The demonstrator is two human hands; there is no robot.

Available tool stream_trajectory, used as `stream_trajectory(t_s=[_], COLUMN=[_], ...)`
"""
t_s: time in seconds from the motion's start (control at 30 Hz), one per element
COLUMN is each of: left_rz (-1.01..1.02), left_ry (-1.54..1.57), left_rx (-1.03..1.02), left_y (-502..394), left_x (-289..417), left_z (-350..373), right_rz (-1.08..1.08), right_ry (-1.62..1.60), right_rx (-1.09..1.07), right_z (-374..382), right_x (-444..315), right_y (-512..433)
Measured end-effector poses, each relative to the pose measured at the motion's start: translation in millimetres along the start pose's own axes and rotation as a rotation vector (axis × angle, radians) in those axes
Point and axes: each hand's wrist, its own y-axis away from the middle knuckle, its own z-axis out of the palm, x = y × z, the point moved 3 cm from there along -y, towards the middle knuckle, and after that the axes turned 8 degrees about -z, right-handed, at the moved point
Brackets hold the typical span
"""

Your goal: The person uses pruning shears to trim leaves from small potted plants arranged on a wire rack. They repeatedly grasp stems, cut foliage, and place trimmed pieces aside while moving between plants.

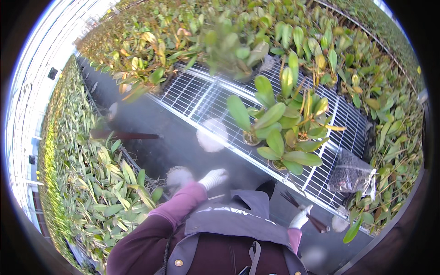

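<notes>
My left hand (215,178), in a white knit glove, is held above the apron over the dark aisle floor. Its fingers are blurred, and I cannot tell whether they hold anything. My right hand (300,217), also gloved, grips a bundle of thin dark reddish sticks (318,224) beside the bench's near edge. Leafy potted plants (275,137) stand together on the white wire-mesh bench (197,98). Some of their leaves are yellow. Near the bench's right end lies a clear plastic bag (350,172) of dark granular material.
Dense rows of potted plants (343,44) line the far side of the bench. Another planted bench (113,202) runs along the left. Between them is a dark aisle floor (147,117) with round pale patches (179,177). A dark red bar-like object (127,134) juts over the aisle.
</notes>
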Motion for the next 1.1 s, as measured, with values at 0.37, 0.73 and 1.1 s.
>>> stream_trajectory(t_s=[0.37, 0.73, 1.1], left_rz=[0.773, 0.579, 0.646], left_ry=[-0.207, 0.528, 1.155], left_rx=[0.215, 0.171, 0.266], left_y=[97.4, 174.5, 236.4], left_x=[129.8, 172.7, 232.3], left_z=[-24.5, -181.9, -194.6], right_rz=[-0.203, -0.658, -0.556], right_ry=[-0.55, -1.024, -0.758], right_rx=[-0.879, -1.243, -1.197], right_z=[179.2, 342.2, 382.0], right_x=[-338.0, -684.3, -543.7], right_y=[177.5, 167.6, 258.5])
